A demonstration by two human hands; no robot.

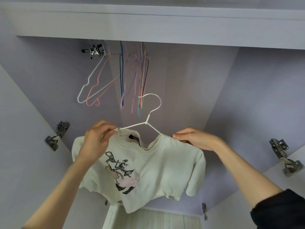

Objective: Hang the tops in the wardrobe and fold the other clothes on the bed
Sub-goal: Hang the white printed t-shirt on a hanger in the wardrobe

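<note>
Left hand (95,139) pinches T-shirt (148,171) collar at hanger (145,123) arm; right hand (196,138) grips the other shoulder (hanger end hidden under fabric). Above & beyond hands, empty hangers (118,76) in wardrobe (214,88), rail cut off.

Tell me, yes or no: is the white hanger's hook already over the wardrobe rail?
No: the white hanger is below the empty hangers, its hook free in the air.

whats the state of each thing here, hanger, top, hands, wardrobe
white hanger: off the rail, right arm inside the top's neck
printed top: half on the hanger
left hand: pinches the collar
right hand: holds the shoulder
wardrobe: open
spare hangers: hanging, bare
</note>
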